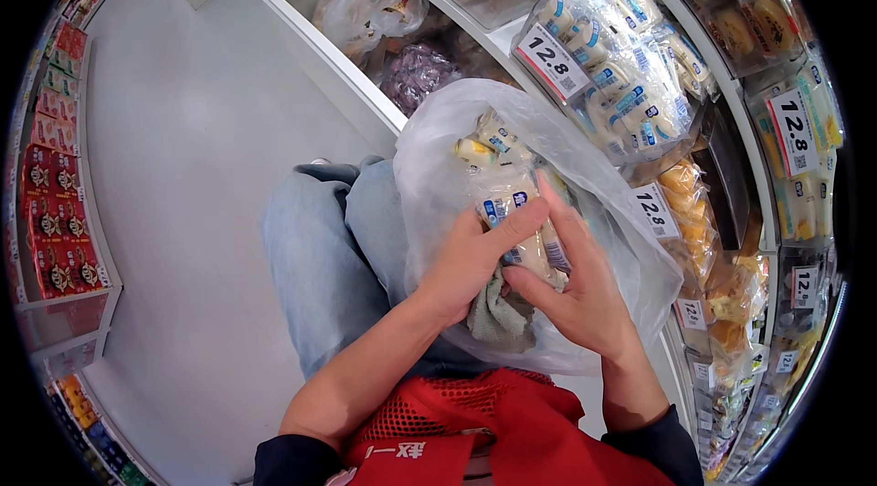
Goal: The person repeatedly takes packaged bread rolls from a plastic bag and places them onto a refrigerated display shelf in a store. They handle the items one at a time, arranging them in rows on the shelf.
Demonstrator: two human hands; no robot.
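Note:
A large clear plastic bag [438, 166] rests on my lap, full of small wrapped snack packets. My left hand [470, 258] and my right hand [580, 290] meet over its middle, both closed on one wrapped packet [525, 221] with a blue and white wrapper. A grey-green cloth [498, 317] is bunched under the packet, against my left palm. More packets [484, 143] show through the bag above my fingers.
Curved store shelves [731, 93] on the right hold bagged pastries and rolls behind price tags. A white bin [320, 43] with bagged goods stands ahead. Red boxes [55, 212] line a shelf at the left across a pale floor [183, 166]. My jeans [320, 258] and red vest [484, 431] fill the bottom.

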